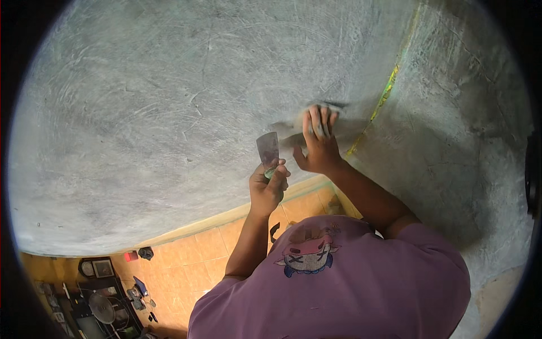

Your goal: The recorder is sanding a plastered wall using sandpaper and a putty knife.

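My left hand [270, 186] is closed around the green handle [269, 172] of a scraper or putty knife. Its wide, dark metal blade [268, 148] points up, in front of the grey wall [148, 118]. To the right of the blade, my right hand [319, 140] is at the wall, fingers stretched upward and thumb apart. Dark, blurred shapes lie around its fingers and thumb; whether they are shadow or a thin sheet under the palm, I cannot tell. Fine cracks and curved scratch marks run over the wall's surface.
A yellow-green strip [387, 89] marks the corner where a second grey wall [449, 140] meets the first. Below lie orange floor tiles [190, 254]. At the lower left are a fan [101, 308], a picture frame [103, 268], a small red object [131, 256] and several other items.
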{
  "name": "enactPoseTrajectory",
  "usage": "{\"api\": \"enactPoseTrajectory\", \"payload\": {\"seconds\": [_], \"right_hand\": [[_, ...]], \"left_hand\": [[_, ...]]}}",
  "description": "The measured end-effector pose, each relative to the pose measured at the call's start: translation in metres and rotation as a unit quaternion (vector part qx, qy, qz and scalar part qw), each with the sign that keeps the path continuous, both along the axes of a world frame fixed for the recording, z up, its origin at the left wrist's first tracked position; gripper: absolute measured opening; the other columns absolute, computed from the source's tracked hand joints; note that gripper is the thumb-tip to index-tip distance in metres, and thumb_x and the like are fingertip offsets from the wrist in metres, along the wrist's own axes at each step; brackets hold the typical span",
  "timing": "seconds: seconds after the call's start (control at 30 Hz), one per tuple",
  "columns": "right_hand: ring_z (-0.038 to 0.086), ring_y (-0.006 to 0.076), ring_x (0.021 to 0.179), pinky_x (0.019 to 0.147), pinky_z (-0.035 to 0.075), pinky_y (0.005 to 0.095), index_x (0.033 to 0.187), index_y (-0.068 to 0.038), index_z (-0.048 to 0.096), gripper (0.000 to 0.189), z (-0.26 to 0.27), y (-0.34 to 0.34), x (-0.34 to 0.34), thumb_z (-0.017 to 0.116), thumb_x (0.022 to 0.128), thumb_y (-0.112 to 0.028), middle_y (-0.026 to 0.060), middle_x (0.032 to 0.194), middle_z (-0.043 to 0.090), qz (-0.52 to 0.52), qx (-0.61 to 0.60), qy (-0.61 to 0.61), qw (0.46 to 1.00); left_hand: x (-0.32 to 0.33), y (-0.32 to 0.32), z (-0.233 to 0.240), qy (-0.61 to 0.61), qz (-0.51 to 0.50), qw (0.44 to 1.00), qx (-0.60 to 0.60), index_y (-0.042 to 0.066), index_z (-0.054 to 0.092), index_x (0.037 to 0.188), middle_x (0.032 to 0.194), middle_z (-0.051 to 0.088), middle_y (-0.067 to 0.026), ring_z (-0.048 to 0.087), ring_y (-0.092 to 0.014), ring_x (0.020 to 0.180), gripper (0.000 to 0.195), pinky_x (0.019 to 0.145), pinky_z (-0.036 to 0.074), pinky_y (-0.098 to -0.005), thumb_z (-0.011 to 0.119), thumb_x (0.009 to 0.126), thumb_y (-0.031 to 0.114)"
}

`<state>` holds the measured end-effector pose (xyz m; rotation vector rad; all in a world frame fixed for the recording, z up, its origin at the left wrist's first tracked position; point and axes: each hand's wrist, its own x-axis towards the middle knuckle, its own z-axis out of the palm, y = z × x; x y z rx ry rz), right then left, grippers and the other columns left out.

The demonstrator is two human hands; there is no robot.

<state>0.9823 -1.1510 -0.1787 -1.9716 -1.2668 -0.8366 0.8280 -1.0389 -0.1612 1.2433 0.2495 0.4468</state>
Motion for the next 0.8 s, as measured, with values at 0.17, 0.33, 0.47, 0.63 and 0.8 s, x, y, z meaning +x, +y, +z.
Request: {"api": "enactPoseTrajectory", "payload": {"seconds": [0.17, 0.33, 0.47, 0.63, 0.8], "right_hand": [[0.018, 0.0531, 0.133, 0.104, 0.011, 0.0671, 0.138, 0.007, 0.028, 0.08, -0.014, -0.005, -0.007, 0.061, 0.072, -0.024, 0.0288, 0.145, 0.023, 0.007, -0.027, 0.05, 0.998], [0.01, 0.057, 0.133, 0.105, -0.001, 0.0655, 0.136, 0.014, 0.024, 0.08, 0.056, 0.01, -0.005, 0.059, 0.075, -0.025, 0.0359, 0.145, 0.015, 0.025, 0.06, 0.028, 0.997], [0.012, 0.0577, 0.131, 0.104, 0.002, 0.0675, 0.136, 0.013, 0.025, 0.081, 0.007, 0.002, -0.003, 0.06, 0.074, -0.026, 0.035, 0.143, 0.019, 0.019, -0.008, 0.016, 1.0], [0.013, 0.0583, 0.131, 0.104, 0.002, 0.0675, 0.137, 0.011, 0.024, 0.083, 0.004, -0.012, -0.004, 0.062, 0.073, -0.026, 0.0337, 0.144, 0.018, 0.04, -0.047, 0.085, 0.994], [0.007, 0.0567, 0.135, 0.105, 0.0, 0.0654, 0.139, 0.012, 0.021, 0.086, 0.053, -0.002, 0.008, 0.062, 0.074, -0.026, 0.0347, 0.146, 0.015, 0.023, 0.057, 0.018, 0.998]], "left_hand": [[-0.008, 0.004, -0.006, 0.011, 0.019, 1.0, 0.016, -0.001, 0.059, 0.105, 0.077, 0.062, -0.0052, 0.05, -0.007, 0.056, 0.019, 0.05, 0.04, -0.022, 0.06, 0.092, 0.013], [-0.009, 0.001, 0.001, 0.02, 0.037, 0.999, 0.004, -0.001, 0.059, 0.105, 0.077, 0.062, -0.0051, 0.05, -0.007, 0.056, 0.021, 0.05, 0.04, -0.0219, 0.061, 0.092, 0.014], [-0.01, -0.001, -0.001, 0.023, 0.042, 0.999, -0.005, -0.001, 0.059, 0.105, 0.076, 0.062, -0.0051, 0.05, -0.007, 0.056, 0.021, 0.05, 0.04, -0.0217, 0.061, 0.092, 0.014], [-0.008, 0.002, -0.001, 0.03, 0.05, 0.998, 0.007, -0.001, 0.059, 0.105, 0.076, 0.062, -0.0051, 0.049, -0.007, 0.056, 0.021, 0.05, 0.039, -0.0217, 0.061, 0.092, 0.014], [-0.008, 0.001, -0.001, 0.016, 0.04, 0.999, -0.004, 0.0, 0.059, 0.106, 0.076, 0.062, -0.0051, 0.049, -0.007, 0.056, 0.02, 0.05, 0.04, -0.0216, 0.061, 0.092, 0.014]]}}
